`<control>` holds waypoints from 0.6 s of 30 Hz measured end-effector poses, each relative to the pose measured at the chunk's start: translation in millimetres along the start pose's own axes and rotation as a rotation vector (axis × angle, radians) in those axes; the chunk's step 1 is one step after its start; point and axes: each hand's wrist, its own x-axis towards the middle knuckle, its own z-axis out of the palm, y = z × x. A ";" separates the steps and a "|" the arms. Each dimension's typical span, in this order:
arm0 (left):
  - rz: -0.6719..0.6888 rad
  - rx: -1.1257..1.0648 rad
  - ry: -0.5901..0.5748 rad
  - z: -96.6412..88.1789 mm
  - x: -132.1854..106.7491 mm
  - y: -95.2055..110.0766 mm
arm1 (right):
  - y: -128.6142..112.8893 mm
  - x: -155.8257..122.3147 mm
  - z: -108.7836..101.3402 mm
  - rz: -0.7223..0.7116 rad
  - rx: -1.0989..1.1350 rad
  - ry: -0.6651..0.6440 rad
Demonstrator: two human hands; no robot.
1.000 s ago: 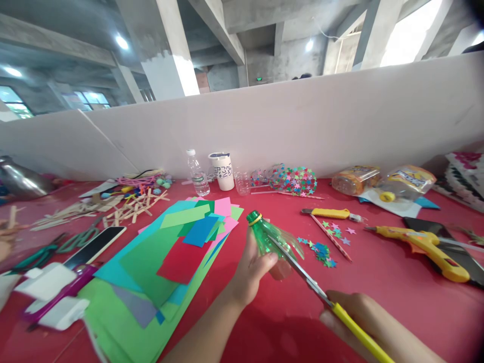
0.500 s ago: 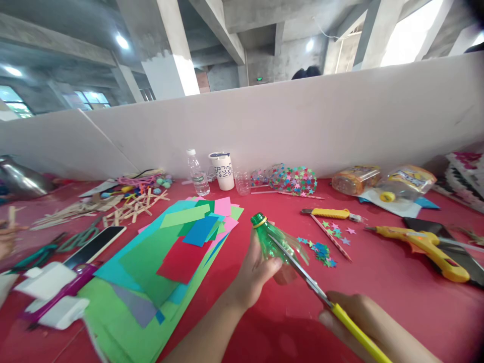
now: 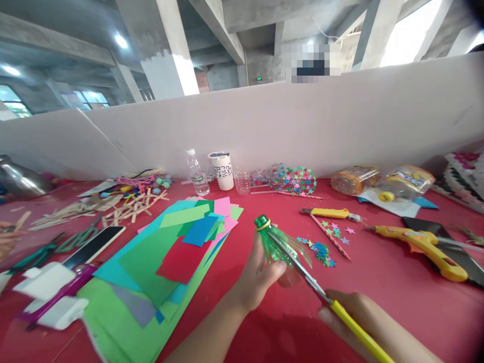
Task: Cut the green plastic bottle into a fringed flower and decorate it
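My left hand is closed round the cut top of a green plastic bottle, its neck and green cap pointing up and away from me. Strips of clear green plastic flare from its lower edge. In my right hand is a pair of scissors with yellow handles. The metal blades lie across the bottle piece, tips near its shoulder. Small star sequins lie on the red table just right of the bottle piece.
Coloured paper sheets lie left of my arm. A yellow utility knife and a yellow glue gun lie right. A water bottle and a white cup stand by the partition. Another person's hand shows at far left.
The bottle piece and my left hand have shifted slightly to the right. The scissors stay against the plastic with almost no movement. The other person's hand at far left has moved a little.
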 end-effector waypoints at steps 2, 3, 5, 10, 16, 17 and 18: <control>0.005 -0.005 0.001 -0.1 0.8 -0.2 | -0.1 -0.5 -0.3 0.004 -0.032 0.000; 0.008 -0.008 0.000 -0.3 1.2 -0.3 | 0.1 -0.8 -0.1 0.003 -0.042 -0.001; 0.011 -0.017 0.002 -0.5 1.8 -0.4 | 0.7 -1.1 0.9 0.000 -0.049 0.001; -0.017 -0.053 0.015 0.1 1.1 -4.0 | -0.6 -0.6 0.9 -0.018 0.005 -0.015; -0.058 -0.174 0.180 -6.1 8.8 -10.4 | -7.2 1.1 -10.3 -0.045 0.099 -0.139; -0.038 -0.221 0.239 -8.6 11.8 -8.7 | -7.5 1.1 -10.9 -0.050 0.093 -0.146; -0.010 -0.278 0.305 -11.2 14.9 -6.2 | -7.2 0.9 -10.9 -0.050 0.083 -0.143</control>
